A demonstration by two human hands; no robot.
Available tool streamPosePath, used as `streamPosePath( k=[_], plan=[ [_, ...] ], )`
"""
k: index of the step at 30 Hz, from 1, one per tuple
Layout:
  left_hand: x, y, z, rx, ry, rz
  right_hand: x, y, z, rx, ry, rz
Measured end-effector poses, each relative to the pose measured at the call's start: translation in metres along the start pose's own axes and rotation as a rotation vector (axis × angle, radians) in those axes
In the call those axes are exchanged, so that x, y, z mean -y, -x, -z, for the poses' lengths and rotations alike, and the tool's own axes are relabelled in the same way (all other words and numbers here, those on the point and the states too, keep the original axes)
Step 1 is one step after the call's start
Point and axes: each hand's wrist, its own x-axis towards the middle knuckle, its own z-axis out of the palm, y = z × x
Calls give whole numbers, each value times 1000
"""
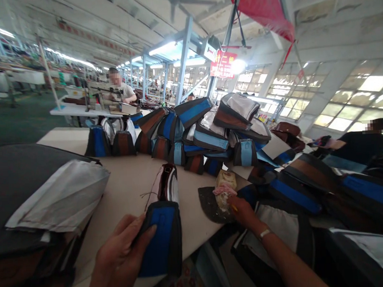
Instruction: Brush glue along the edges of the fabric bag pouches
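Observation:
My left hand pinches a sewn fabric piece with a blue middle panel and dark grey sides, its thumb lying across the blue. Behind that panel the piece runs back along the table, with white lining and loose threads showing. My right hand is closed at the mouth of a cut, yellowish plastic container, around a thin yellow stick whose far end is hidden. A pink cloth strip is wrapped about the container, and whitish residue coats it. Under it lies a dark, stained flat piece.
A heap of similar blue, brown and light-blue sewn pieces covers the back of the pale table. Larger dark pieces with white lining lie at left, more at right. One person sits at a sewing machine; another is at right.

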Motion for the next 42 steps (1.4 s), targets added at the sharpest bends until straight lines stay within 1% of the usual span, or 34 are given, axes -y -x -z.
streamPosePath(
  k=[2,3,5,9,12,14,16,18,20,21,22,23,24,26,28,30,33,36,38,40,42],
  plan=[
    [-3,-4,0,11,25,7,1,7,5,90,14,78],
    [-4,-6,-1,26,43,22,0,10,8,116,19,98],
    [-5,-9,-2,63,88,54,-1,13,14,125,16,112],
    [-14,-13,-8,125,161,58,3,14,13,44,-44,79],
    [-25,-16,-10,183,206,44,17,16,10,-5,-133,66],
    [-33,-18,-10,207,248,40,31,16,15,-75,-205,52],
    [-39,-19,-12,230,287,36,50,13,31,-197,-283,16],
    [-44,-20,-15,257,323,31,77,8,55,-323,-357,-32],
    [-49,-21,-21,285,364,20,113,3,82,-406,-445,-61],
    [-52,-20,-25,294,383,20,133,2,95,-427,-513,-54],
    [-54,-20,-29,301,397,22,155,1,105,-456,-674,-32],
    [-56,-20,-33,306,404,25,176,1,114,-440,-794,7],
    [-58,-19,-37,309,407,30,195,1,120,-419,-851,73],
    [-61,-18,-44,311,409,34,227,3,123,-375,-818,212],
    [-63,-17,-48,303,410,20,246,4,120,-350,-723,334],
    [-64,-17,-50,282,395,4,252,5,115,-338,-643,446],
    [-64,-17,-49,263,367,-5,241,8,116,-317,-519,549],
    [-65,-17,-45,264,358,0,217,14,124,-321,-382,551],
    [-65,-16,-44,262,357,7,204,18,131,-351,-340,537],
    [-66,-16,-46,266,359,14,201,22,135,-395,-340,518],
    [-66,-16,-50,271,353,18,210,24,135,-430,-355,517]
  ],
)
